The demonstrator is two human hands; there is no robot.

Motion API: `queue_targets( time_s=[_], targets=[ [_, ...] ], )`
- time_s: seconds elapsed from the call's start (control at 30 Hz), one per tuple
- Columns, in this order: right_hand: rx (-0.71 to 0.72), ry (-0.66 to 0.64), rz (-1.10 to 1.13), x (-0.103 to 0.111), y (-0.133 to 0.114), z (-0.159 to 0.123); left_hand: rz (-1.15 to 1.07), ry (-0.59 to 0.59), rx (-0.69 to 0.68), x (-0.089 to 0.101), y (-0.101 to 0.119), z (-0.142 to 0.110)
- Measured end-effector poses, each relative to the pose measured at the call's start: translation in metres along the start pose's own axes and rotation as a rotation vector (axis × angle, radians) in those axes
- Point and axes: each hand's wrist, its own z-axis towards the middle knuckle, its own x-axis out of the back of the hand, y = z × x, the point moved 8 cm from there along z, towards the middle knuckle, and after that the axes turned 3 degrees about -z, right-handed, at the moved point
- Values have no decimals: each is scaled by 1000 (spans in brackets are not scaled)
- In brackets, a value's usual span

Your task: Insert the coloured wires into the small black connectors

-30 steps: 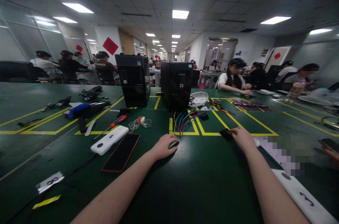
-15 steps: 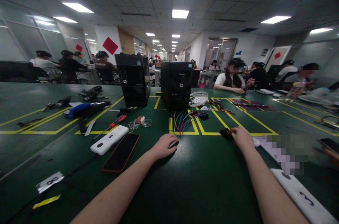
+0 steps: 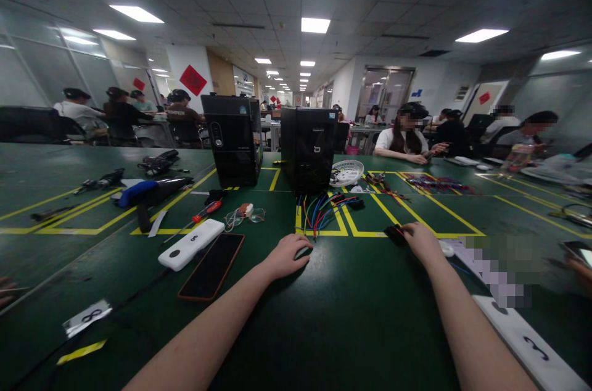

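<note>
At the far left of the green tabletop [image 3: 351,317], a white label [image 3: 87,318] reading 8 lies just above a yellow strip [image 3: 82,352]. Further right comes a white oblong device [image 3: 192,245], also marked 8, with a dark round spot; a red-handled screwdriver [image 3: 206,211] lies behind it. A dark-screened smartphone [image 3: 211,267] in a brown-edged case lies just beside the device. A black computer tower [image 3: 234,160] stands upright behind a pair of eyeglasses [image 3: 256,214].

The left hand [image 3: 287,255] rests low over the table, fingers bent, with a narrow gap at the thumb; whether it holds anything, I cannot tell. Beyond it stands a second black tower [image 3: 309,150], red, blue and green cables [image 3: 324,212] fanning out in front.

Right of these, at the yellow tape's near edge, is a small black piece [image 3: 393,233], dull and roughly oblong, with a thin touch of red; finer detail is too dark to read. The right hand [image 3: 424,243] pinches its right end between thumb and fingertips. At lower right lies a white device [image 3: 513,332] marked 3.
</note>
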Motion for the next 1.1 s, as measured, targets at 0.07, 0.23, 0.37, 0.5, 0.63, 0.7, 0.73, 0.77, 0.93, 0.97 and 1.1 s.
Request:
queue_targets(
  time_s=[0.07,0.23,0.37,0.5,0.63,0.7,0.73,0.77,0.93,0.97,1.1],
  targets=[
    [-9,6,13,-1,2,0,0,0,4,0,-1,0],
    [-21,4,20,-1,3,0,-7,8,4,0,0,0],
    [-18,-11,-9,0,0,-1,-9,8,9,0,-1,-1],
    [-30,-41,-90,2,-5,-2,-13,10,7,0,0,-1],
    [-38,-119,-138,0,-18,-6,-16,7,3,0,-1,-1],
    [-89,-165,-152,-4,-26,-12,-14,11,-1,0,-2,-1],
    [-124,-185,-161,-6,-31,-16,-13,14,-2,0,-2,-1],
    [-156,-206,-170,-8,-38,-20,-12,15,-3,0,-2,-1],
    [-61,-175,-174,-12,-104,-46,-33,35,-6,0,-1,-1],
    [-10,-161,-179,-11,-121,-53,-47,45,-1,1,-2,0],
    [231,-112,-143,-5,-193,-93,-159,182,101,8,-15,2]
  ],
)
